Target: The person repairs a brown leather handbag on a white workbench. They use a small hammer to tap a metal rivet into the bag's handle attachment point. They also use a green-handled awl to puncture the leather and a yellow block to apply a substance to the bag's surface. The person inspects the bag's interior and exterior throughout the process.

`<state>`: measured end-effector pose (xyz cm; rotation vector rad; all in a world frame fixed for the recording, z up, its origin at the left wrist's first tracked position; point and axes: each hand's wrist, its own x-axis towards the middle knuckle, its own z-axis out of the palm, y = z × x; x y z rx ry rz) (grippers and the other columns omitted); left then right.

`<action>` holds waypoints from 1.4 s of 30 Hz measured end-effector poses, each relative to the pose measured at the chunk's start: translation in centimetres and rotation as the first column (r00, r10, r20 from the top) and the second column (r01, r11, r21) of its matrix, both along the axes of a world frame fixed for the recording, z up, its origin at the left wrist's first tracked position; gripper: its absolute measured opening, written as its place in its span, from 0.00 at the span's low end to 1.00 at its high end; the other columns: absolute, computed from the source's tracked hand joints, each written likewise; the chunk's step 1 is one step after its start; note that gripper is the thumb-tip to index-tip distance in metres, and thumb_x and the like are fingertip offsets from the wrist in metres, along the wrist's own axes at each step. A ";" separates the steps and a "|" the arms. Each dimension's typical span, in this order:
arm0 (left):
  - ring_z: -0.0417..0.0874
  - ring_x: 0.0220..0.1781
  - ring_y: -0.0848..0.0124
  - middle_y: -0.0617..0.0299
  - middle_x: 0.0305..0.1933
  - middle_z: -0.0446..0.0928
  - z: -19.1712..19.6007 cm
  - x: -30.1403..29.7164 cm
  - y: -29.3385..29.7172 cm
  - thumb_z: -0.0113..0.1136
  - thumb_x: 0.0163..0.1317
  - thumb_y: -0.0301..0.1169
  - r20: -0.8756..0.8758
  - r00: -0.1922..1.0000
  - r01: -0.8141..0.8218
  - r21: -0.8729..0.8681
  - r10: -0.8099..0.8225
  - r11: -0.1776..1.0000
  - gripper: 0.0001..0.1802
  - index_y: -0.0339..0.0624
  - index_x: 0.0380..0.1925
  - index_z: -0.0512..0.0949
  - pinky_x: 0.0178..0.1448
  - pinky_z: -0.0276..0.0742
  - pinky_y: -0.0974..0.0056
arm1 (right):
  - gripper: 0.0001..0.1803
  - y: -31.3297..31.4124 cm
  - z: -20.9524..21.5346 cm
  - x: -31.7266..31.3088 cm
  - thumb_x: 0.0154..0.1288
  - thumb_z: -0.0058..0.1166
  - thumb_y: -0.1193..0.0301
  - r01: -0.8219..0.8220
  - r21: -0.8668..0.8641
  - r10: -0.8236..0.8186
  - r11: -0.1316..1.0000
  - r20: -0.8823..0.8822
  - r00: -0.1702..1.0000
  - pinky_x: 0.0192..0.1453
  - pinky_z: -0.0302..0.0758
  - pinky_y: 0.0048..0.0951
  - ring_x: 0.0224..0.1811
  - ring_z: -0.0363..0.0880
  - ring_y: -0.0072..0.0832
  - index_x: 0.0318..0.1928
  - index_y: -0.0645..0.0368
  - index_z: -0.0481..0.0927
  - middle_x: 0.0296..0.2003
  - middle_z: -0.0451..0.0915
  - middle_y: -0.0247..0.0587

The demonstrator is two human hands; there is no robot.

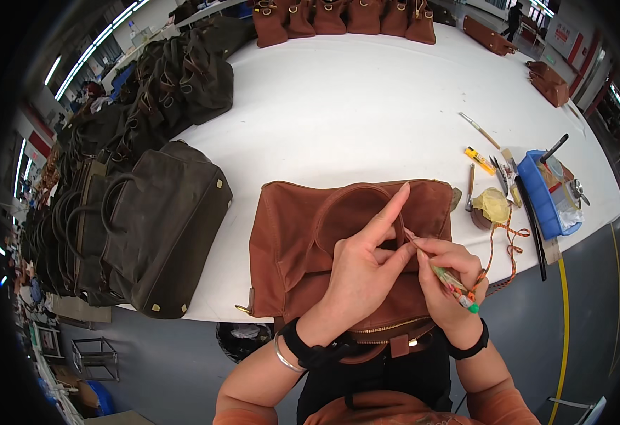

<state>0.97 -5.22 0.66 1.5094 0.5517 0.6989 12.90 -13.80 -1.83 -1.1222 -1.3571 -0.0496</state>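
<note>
A brown leather handbag (271,234) lies on the white table before me, its brass zip toward my body. My left hand (359,265) is at the right end of the bag's looped handle (326,212), thumb bent in and index finger stretched out; its other fingers are partly hidden. In my right hand (451,276) is a slim pen-like tool with a green end (462,297), its tip meeting the handle beside my left thumb. An orange patterned cord (514,249) trails from near this tool toward a small pot with a yellowish lining (492,207).
Dark green handbags (175,234) crowd the left side. More brown bags (363,18) line the far edge. At right are a blue tray (540,198) of small items, a yellow lighter or cutter (480,160), a brush-like tool (480,130) and a long black strip (531,227).
</note>
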 end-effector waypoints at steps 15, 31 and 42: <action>0.76 0.45 0.86 0.60 0.44 0.81 -0.2 0.0 0.0 0.55 0.64 0.14 0.002 1.000 -0.008 0.003 0.008 1.000 0.39 0.48 0.73 0.56 0.46 0.78 0.78 | 0.13 -0.1 -0.2 0.0 0.57 0.60 0.89 0.000 0.005 0.000 1.000 0.012 1.000 0.47 0.83 0.31 0.43 0.85 0.38 0.39 0.67 0.71 0.40 0.81 0.55; 0.76 0.46 0.84 0.60 0.45 0.81 -0.3 0.0 0.0 0.56 0.65 0.15 0.009 1.000 0.002 -0.004 -0.002 1.000 0.38 0.49 0.73 0.56 0.47 0.79 0.77 | 0.15 -0.2 0.0 0.3 0.61 0.55 0.89 -0.043 -0.061 0.039 0.997 -0.066 0.997 0.50 0.83 0.32 0.45 0.84 0.38 0.42 0.64 0.65 0.41 0.81 0.54; 0.77 0.43 0.82 0.63 0.41 0.77 -0.4 0.2 -0.3 0.54 0.65 0.15 0.089 0.996 0.006 0.000 -0.006 1.000 0.37 0.45 0.73 0.56 0.47 0.79 0.75 | 0.15 -0.7 0.5 0.1 0.64 0.52 0.88 -0.101 -0.012 0.094 0.995 -0.267 0.959 0.52 0.82 0.30 0.46 0.83 0.36 0.44 0.63 0.62 0.43 0.80 0.56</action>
